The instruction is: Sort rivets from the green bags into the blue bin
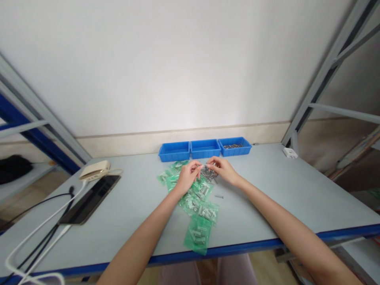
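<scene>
Over a loose pile of grey metal screws (210,174), my two hands are close together. My left hand (189,176) has its thumb and fingers pinched together; what they hold is too small to make out. My right hand (222,169) is also pinched, fingertips pointing left above the pile, and its contents cannot be told either. Beneath and in front of my left hand lie several green-tinted plastic bags (208,211) with small metal parts inside. The nearest green bag (198,234) is close to the table's front edge. A single screw (219,196) lies apart, right of the bags.
Three blue bins stand along the wall: a left bin (174,158), a middle bin (206,152) and a right bin (235,151) holding screws. On the left are a dark tablet (90,200), a cream power strip (95,170) and cables. A white adapter (290,153) sits far right.
</scene>
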`<state>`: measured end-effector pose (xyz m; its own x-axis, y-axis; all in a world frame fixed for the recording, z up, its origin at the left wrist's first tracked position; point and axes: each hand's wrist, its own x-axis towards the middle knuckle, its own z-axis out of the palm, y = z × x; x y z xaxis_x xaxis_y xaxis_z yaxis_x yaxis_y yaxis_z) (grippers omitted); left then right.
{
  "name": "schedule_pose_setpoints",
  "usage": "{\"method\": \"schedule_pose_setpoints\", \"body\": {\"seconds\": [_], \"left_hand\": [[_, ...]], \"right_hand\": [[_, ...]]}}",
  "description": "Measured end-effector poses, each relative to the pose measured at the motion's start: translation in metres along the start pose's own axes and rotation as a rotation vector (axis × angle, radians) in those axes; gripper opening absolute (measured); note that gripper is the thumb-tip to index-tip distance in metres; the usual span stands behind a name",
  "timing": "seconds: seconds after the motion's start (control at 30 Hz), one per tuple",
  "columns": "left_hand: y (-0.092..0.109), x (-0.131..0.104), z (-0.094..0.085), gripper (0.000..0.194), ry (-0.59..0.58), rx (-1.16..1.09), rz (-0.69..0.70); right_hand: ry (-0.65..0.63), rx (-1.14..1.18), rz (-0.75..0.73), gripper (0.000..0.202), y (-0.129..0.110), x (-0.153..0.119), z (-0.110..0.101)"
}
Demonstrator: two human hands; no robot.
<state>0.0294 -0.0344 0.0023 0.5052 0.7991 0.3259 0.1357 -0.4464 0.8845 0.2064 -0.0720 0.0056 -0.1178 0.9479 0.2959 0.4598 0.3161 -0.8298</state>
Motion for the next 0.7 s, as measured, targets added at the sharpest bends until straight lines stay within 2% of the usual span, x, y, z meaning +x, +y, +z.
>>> {"method": "schedule_pose_setpoints", "body": {"seconds": [0.1,0.2,0.27,0.37,0.4,0.47,0.6,0.7], "left_hand": [[0.000,-0.001,0.000,0.037,-0.006,0.014,-0.008],[0.001,-0.001,-0.001,0.047,0.021,-0.016,-0.017],[0.000,0.001,-0.004,0.048,0.069,-0.047,-0.023],[-0.002,0.003,-0.008,0.049,0.132,-0.083,-0.027],[-0.003,0.004,-0.009,0.049,0.145,-0.094,-0.031],[-0.004,0.005,-0.010,0.050,0.157,-0.107,-0.038],[-0.005,0.006,-0.010,0.050,0.143,-0.100,-0.049],[-0.004,0.007,-0.013,0.050,0.157,-0.112,-0.052]], "right_hand": [[-0.067,0.011,0.036,0.038,0.000,0.001,-0.002],[-0.084,0.069,0.104,0.045,0.001,0.005,-0.015],[0.046,0.091,0.183,0.047,0.007,0.010,-0.034],[0.432,0.051,0.352,0.053,0.026,0.018,-0.067],[0.519,0.024,0.405,0.056,0.034,0.020,-0.077],[0.595,-0.042,0.475,0.061,0.048,0.022,-0.091],[0.568,-0.229,0.532,0.062,0.064,0.021,-0.098],[0.521,-0.402,0.547,0.062,0.059,0.018,-0.097]]}}
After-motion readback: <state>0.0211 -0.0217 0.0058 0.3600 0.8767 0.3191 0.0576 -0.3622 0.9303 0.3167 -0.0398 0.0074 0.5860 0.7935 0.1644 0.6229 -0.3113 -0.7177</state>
